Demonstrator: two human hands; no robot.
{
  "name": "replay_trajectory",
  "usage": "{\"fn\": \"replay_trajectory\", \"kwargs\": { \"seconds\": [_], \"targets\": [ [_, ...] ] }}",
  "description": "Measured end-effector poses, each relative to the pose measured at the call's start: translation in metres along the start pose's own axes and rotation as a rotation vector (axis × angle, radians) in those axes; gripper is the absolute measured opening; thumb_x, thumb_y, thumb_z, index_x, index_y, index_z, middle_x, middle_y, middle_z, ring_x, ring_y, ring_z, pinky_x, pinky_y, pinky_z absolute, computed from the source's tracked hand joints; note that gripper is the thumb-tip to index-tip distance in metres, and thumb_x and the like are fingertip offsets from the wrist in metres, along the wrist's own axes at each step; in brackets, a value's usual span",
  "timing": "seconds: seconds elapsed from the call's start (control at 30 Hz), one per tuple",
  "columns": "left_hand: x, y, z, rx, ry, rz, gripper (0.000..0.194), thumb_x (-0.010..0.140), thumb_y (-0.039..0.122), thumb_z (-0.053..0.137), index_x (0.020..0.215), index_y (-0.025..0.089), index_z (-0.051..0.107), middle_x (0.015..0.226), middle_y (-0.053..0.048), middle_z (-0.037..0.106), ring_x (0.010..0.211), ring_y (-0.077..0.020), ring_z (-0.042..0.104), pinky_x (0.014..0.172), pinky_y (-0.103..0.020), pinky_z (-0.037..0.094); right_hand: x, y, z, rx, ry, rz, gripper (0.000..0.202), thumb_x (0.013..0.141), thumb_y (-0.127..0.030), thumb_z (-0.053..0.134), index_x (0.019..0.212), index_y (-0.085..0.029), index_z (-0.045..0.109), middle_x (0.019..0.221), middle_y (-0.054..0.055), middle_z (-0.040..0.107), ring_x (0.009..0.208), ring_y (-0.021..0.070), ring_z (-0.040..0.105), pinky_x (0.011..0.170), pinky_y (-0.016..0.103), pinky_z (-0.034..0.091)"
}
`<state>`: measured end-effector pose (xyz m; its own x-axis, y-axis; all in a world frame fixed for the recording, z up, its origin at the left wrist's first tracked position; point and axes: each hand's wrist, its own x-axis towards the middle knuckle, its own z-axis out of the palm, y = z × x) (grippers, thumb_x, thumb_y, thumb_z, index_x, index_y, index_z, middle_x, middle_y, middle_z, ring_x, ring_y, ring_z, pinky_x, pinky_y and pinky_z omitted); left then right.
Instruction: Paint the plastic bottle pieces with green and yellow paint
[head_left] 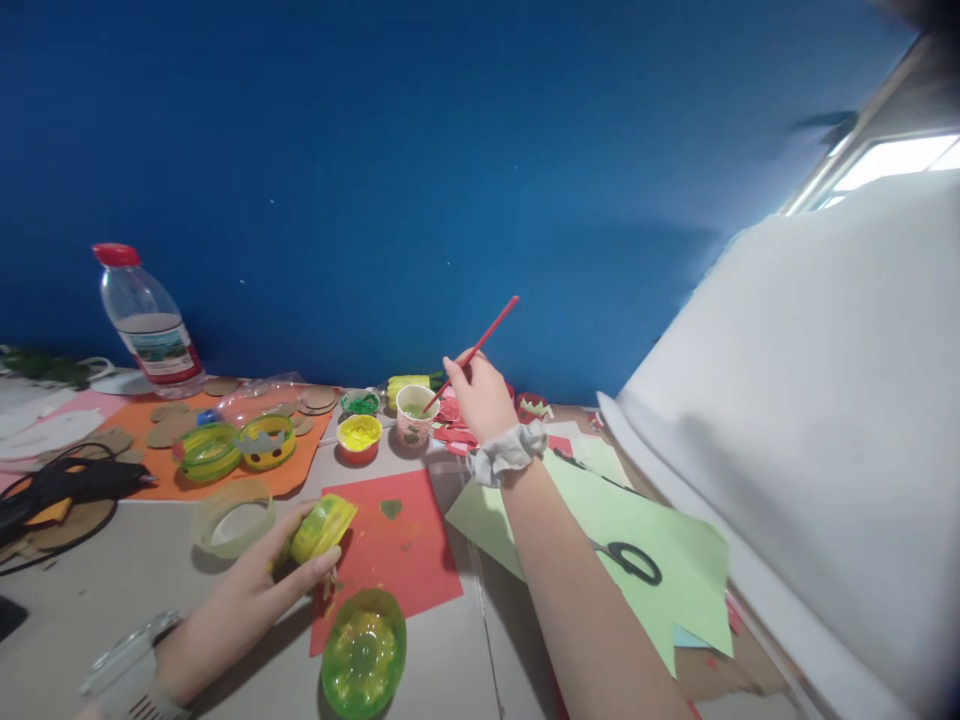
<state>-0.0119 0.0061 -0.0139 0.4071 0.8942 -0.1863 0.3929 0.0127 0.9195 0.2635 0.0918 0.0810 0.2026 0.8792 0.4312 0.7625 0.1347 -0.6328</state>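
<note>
My right hand point(486, 398) grips a thin red paintbrush point(491, 330), its lower end dipped in a patterned paper cup point(414, 425) of greenish liquid. My left hand point(292, 570) is closed around a small yellow-green painted piece point(324, 527), whose exact kind I cannot make out. Under it lies a red paper sheet point(420, 560) with green paint smudges. A green translucent bowl-like piece point(365, 655) sits at the sheet's lower edge. Left of the cup stand a container of yellow paint point(360, 437) and a smaller one of green paint point(361, 404).
Tape rolls, one with a crown and eyes point(266, 445), rest on orange paper point(300, 470). A clear bottle point(154, 330) stands behind at left, above a black glue gun point(75, 480). Scissors point(634, 562) lie on light green paper point(690, 560) at right. A blue wall rises behind.
</note>
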Motion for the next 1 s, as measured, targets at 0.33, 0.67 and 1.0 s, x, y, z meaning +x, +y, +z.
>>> {"fn": "replay_trajectory", "kwargs": {
  "seconds": [0.33, 0.67, 1.0],
  "targets": [
    [-0.003, 0.006, 0.000, -0.049, -0.014, -0.013, 0.065, 0.087, 0.054, 0.053, 0.140, 0.022, 0.033, 0.083, -0.001, 0.069, 0.081, -0.0226, 0.065, 0.090, -0.040, 0.050, -0.004, -0.009, -0.017, 0.112, 0.116, -0.009, 0.037, 0.105, -0.038, 0.038, 0.081, -0.017, 0.057, 0.078, 0.001, 0.060, 0.080, 0.0150, 0.058, 0.078, 0.025, 0.038],
    [-0.005, 0.007, -0.002, 0.003, 0.103, 0.004, 0.066, 0.080, 0.056, 0.062, 0.136, 0.024, 0.047, 0.111, -0.007, 0.070, 0.100, -0.0271, 0.067, 0.098, -0.041, 0.049, 0.002, -0.001, -0.016, 0.106, 0.124, -0.008, 0.031, 0.102, -0.038, 0.042, 0.083, -0.017, 0.054, 0.075, 0.000, 0.061, 0.079, 0.0158, 0.059, 0.079, 0.025, 0.038],
    [-0.006, 0.007, -0.002, -0.007, 0.107, -0.002, 0.068, 0.080, 0.055, 0.062, 0.137, 0.022, 0.048, 0.127, -0.009, 0.065, 0.116, -0.0297, 0.060, 0.105, -0.044, 0.044, 0.001, 0.002, -0.014, 0.092, 0.135, -0.013, 0.028, 0.101, -0.038, 0.044, 0.084, -0.017, 0.054, 0.075, 0.000, 0.062, 0.080, 0.0163, 0.059, 0.082, 0.025, 0.038]
  ]
}}
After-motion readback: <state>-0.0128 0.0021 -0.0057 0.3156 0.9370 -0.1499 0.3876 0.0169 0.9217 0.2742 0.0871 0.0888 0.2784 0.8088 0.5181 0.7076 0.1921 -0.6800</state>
